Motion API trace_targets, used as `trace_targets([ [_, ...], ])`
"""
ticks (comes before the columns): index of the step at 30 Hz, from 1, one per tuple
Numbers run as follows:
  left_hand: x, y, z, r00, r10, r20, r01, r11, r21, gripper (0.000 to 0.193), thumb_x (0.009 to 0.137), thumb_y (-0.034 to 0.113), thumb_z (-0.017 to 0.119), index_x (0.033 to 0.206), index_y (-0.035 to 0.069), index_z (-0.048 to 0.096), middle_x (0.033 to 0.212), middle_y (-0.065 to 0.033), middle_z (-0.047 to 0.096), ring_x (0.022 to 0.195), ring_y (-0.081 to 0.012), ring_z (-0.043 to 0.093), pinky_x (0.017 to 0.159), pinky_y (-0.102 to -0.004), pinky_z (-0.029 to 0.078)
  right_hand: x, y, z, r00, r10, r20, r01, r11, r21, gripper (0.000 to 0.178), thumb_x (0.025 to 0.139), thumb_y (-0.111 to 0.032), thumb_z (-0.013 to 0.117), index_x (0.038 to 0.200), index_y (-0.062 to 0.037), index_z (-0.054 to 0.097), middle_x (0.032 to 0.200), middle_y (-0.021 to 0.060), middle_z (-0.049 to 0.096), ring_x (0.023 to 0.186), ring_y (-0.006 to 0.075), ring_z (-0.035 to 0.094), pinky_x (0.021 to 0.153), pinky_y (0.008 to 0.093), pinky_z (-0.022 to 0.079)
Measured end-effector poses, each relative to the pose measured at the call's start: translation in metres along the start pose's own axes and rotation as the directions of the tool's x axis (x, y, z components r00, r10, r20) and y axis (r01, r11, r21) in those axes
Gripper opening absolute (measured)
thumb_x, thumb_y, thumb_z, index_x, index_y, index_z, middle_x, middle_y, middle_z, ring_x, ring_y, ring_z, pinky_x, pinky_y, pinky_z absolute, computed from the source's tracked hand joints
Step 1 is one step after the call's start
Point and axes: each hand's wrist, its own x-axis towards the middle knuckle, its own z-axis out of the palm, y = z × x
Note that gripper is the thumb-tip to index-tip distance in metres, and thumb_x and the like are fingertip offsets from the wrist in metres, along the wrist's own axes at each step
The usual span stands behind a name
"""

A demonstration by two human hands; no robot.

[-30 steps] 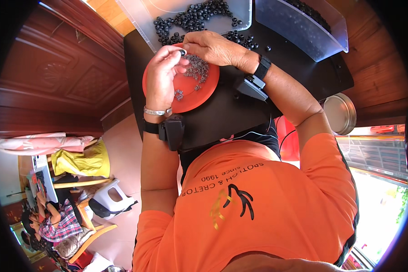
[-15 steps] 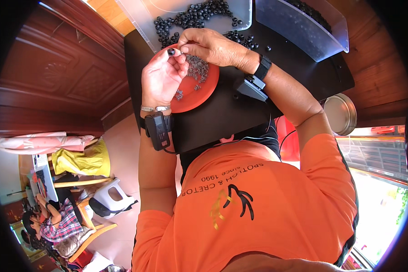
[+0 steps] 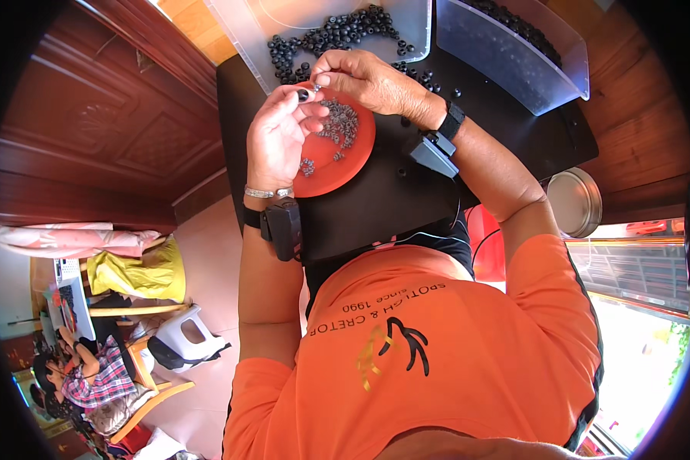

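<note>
My left hand (image 3: 272, 142) is over the left side of a round orange plate (image 3: 353, 167), closed on a small black round knob-like piece (image 3: 303, 95) between thumb and fingertips. From the right, my right hand (image 3: 369, 83) reaches in with thumb and forefinger pinched on a small silvery metal piece (image 3: 317, 87), right beside the black one. Whether the two pieces touch, I cannot tell. Many small grey metal parts (image 3: 340, 123) lie heaped on the plate under my hands. More black round pieces (image 3: 345, 32) fill part of a clear plastic bin (image 3: 235, 38) beyond.
A dark table (image 3: 406, 207) carries the plate and bins, with a few loose black pieces (image 3: 456, 93) on it. A second clear bin (image 3: 517, 69) of dark pieces stands at the far right. A round tin (image 3: 575, 203) is right of the table. Another person (image 3: 100, 376) sits at far left.
Both hands have shifted slightly right in the picture, as have the plate and bin. My left hand has turned, and the silvery piece at my right fingertips now shows near the black piece.
</note>
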Motion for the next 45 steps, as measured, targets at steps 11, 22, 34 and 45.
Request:
trace_targets([
  [11, 0.007, -0.005, -0.013, 0.974, -0.082, 0.210, 0.144, 0.942, -0.302, 0.024, 0.093, 0.020, 0.047, 0.100, 0.000, 0.057, 0.081, -0.0095, 0.059, 0.069, -0.0212, 0.055, 0.064, -0.0294, 0.045, 0.000, 0.003, 0.005, 0.999, -0.042, -0.009, 0.042, 0.999, 0.029, 0.020, 0.093, -0.020, 0.055, 0.099, -0.0013, 0.058, 0.089, 0.0049, 0.064, 0.084, 0.0126, 0.059, 0.078, 0.0285, 0.047],
  [22, 0.003, -0.002, -0.011, 0.972, -0.070, 0.224, 0.107, 0.982, -0.153, 0.025, 0.094, 0.021, 0.046, 0.100, -0.001, 0.057, 0.064, -0.0062, 0.051, 0.054, -0.0160, 0.048, 0.050, -0.0247, 0.038, -0.001, -0.003, -0.001, 0.999, -0.042, 0.001, 0.040, 0.978, 0.202, 0.018, 0.094, -0.016, 0.055, 0.103, -0.0006, 0.058, 0.094, 0.0033, 0.061, 0.092, 0.0109, 0.058, 0.087, 0.0275, 0.048],
  [34, 0.002, -0.006, -0.006, 0.991, -0.078, 0.108, 0.084, 0.995, -0.052, 0.020, 0.093, 0.017, 0.048, 0.102, 0.002, 0.056, 0.068, -0.0041, 0.053, 0.056, -0.0130, 0.049, 0.048, -0.0228, 0.039, 0.002, -0.009, -0.001, 0.927, -0.374, -0.029, 0.338, 0.865, -0.371, 0.015, 0.085, -0.016, 0.062, 0.096, -0.0064, 0.064, 0.087, 0.0084, 0.064, 0.086, 0.0256, 0.062, 0.075, 0.0349, 0.051],
  [45, 0.001, -0.015, -0.008, 0.988, -0.082, 0.127, 0.111, 0.964, -0.243, 0.018, 0.094, 0.022, 0.047, 0.093, 0.006, 0.054, 0.071, -0.0030, 0.050, 0.060, -0.0148, 0.048, 0.053, -0.0251, 0.039, -0.004, -0.011, 0.025, 0.823, -0.537, -0.186, 0.365, 0.750, -0.551, 0.018, 0.075, -0.011, 0.070, 0.093, -0.0072, 0.065, 0.092, 0.0089, 0.065, 0.086, 0.0290, 0.062, 0.075, 0.0367, 0.052],
])
